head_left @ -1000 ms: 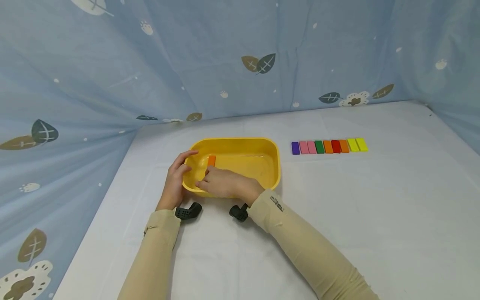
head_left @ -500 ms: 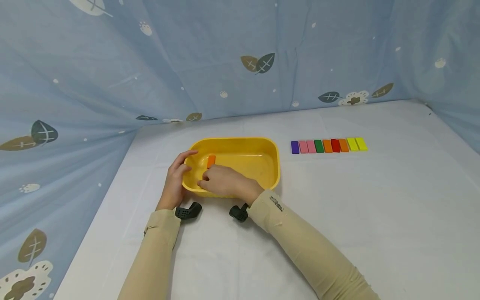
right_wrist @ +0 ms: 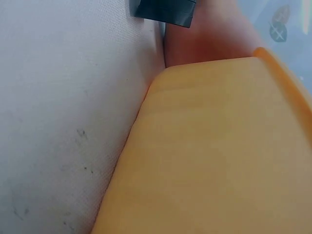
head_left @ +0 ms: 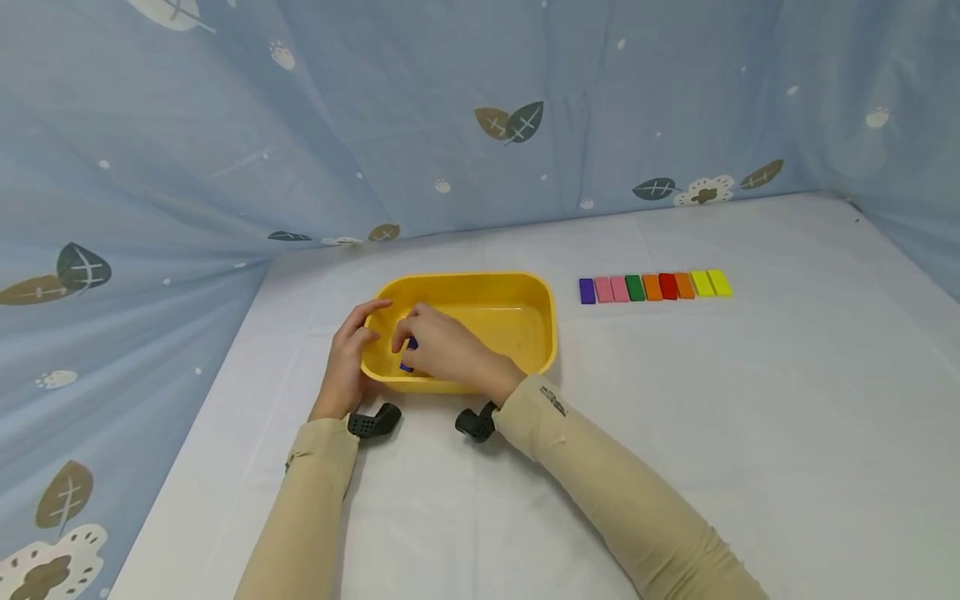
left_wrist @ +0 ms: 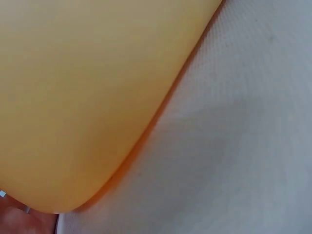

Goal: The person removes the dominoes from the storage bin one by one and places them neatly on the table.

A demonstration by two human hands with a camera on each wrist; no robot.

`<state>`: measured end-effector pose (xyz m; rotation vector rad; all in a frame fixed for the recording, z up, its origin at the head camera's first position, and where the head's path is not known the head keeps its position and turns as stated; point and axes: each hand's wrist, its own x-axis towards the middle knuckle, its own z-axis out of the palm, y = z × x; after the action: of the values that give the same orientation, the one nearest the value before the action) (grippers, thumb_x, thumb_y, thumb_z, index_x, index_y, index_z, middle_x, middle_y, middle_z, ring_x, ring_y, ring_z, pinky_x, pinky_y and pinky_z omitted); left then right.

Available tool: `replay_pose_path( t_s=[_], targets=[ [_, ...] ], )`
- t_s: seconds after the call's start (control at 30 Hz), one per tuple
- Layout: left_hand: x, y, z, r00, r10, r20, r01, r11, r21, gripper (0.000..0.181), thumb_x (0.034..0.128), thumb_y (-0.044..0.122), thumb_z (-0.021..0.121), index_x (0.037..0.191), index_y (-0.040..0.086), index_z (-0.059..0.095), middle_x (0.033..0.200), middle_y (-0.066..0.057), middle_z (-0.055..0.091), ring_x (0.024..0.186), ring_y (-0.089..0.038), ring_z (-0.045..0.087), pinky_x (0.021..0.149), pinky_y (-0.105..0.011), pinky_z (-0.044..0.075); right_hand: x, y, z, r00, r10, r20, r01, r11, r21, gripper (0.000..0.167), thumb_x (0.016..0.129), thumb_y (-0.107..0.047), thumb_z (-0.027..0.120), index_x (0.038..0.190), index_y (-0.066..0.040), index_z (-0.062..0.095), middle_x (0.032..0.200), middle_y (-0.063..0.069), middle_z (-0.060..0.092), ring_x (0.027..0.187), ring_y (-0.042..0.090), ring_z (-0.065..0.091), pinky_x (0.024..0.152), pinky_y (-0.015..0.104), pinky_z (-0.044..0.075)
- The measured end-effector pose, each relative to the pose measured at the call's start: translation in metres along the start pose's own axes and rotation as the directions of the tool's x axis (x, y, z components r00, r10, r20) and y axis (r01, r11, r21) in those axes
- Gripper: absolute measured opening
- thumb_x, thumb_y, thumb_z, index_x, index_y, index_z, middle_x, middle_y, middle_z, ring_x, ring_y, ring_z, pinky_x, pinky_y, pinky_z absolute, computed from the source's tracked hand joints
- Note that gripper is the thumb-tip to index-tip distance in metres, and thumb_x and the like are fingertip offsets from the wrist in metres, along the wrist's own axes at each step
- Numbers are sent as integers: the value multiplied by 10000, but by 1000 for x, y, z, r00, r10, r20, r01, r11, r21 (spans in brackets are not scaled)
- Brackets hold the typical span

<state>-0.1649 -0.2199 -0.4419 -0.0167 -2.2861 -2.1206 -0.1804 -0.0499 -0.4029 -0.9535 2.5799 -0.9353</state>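
A yellow plastic basin (head_left: pixel 517 333) stands on the table in the head view. At its left end my left hand (head_left: pixel 348 354) grips the rim, fingers over the edge. My right hand (head_left: pixel 446 343) reaches down inside the left part of the basin. Its thumb and curled fingers pinch a small dark blue block (head_left: pixel 407 367), mostly covered by the hand. Any other blocks beneath this hand are hidden. In both wrist views the outer wall of the basin (left_wrist: pixel 78 97) fills much of the picture, and neither shows the blue block.
Right of the basin several flat blocks lie in a row, from a purple block (head_left: pixel 587 291) through pink, green (head_left: pixel 635 287), orange and red to yellow (head_left: pixel 719 282). A white cloth (head_left: pixel 637 417) covers the table. A patterned blue curtain (head_left: pixel 420 150) hangs behind and at the sides.
My right hand has shifted up and its fingers have lifted, showing the blue block. The orange block seen in the basin earlier is out of sight. My left hand stays on the rim.
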Motion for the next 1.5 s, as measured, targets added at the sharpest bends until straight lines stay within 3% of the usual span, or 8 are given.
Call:
replay_pose_path(
  t_s=[0.23, 0.47, 0.67, 0.87, 1.03, 1.17, 1.3, 1.5],
  targets=[
    [1, -4, 0, 1000, 8, -1, -8, 1000, -8, 437, 848, 27, 326, 1241, 122, 489, 1352, 24, 354, 1198, -186, 352, 983, -306, 334, -2, 0, -13, 997, -35, -73, 42, 995, 86, 278, 845, -145, 580, 1122, -146, 601, 1068, -32, 545, 847, 71, 480, 757, 174, 408],
    [4, -4, 2, 1000, -12, -6, 12, 1000, -4, 444, 832, 35, 342, 1235, 143, 491, 1352, 55, 346, 1217, -161, 334, 1019, -340, 284, -8, 10, -47, 992, -95, -78, 113, 957, 267, 423, 819, -232, 620, 1228, -216, 513, 898, -70, 600, 769, 81, 560, 664, 223, 467],
    [4, -3, 3, 999, -43, -16, 43, 999, 7, 455, 821, 36, 345, 1234, 155, 495, 1362, 78, 327, 1206, -185, 343, 1009, -360, 302, -19, 21, -76, 993, -83, -88, 107, 943, 314, 403, 820, -213, 616, 1210, -189, 517, 860, -44, 622, 613, 125, 589, 549, 284, 496],
    [4, -3, 1, 999, -34, -27, 34, 999, -7, 464, 816, 23, 334, 1240, 126, 492, 1367, 67, 327, 1210, -194, 340, 1012, -365, 295, -28, 41, -100, 995, -44, -90, 76, 918, 389, 312, 856, -246, 568, 1166, -221, 540, 894, -5, 606, 641, 170, 605, 604, 329, 523],
    [3, -4, 1, 999, -34, -28, 34, 999, -2, 468, 812, 25, 336, 1248, 113, 481, 1369, 70, 327, 1211, -189, 339, 1011, -358, 297, -34, 65, -114, 987, 45, -153, 30, 891, 454, 266, 879, -216, 537, 1145, -207, 539, 922, 19, 597, 719, 195, 607, 673, 338, 521],
    [3, -3, 1, 999, -25, -31, 25, 1000, -2, 466, 815, 24, 336, 1250, 110, 480, 1368, 62, 329, 1209, -197, 343, 1007, -356, 304, -40, 85, -124, 956, 173, -238, -25, 853, 522, 308, 851, -224, 581, 1138, -145, 500, 935, 41, 611, 805, 233, 594, 753, 345, 499],
    [2, -1, 1, 999, -32, -32, 32, 999, -12, 465, 816, 21, 338, 1248, 116, 483, 1369, 65, 327, 1210, -199, 345, 1001, -344, 313, -45, 107, -127, 890, 315, -329, -69, 807, 586, 355, 815, -297, 616, 1104, -118, 513, 978, 57, 594, 875, 237, 573, 796, 302, 481],
    [1, 1, 1, 999, -36, -20, 35, 999, -26, 468, 821, 13, 334, 1257, 110, 473, 1372, 65, 323, 1214, -212, 342, 995, -342, 321, -53, 137, -128, 829, 446, -339, -200, 801, 564, 316, 847, -315, 567, 1128, -172, 575, 1053, 5, 564, 922, 189, 554, 835, 279, 460]
  ],
)
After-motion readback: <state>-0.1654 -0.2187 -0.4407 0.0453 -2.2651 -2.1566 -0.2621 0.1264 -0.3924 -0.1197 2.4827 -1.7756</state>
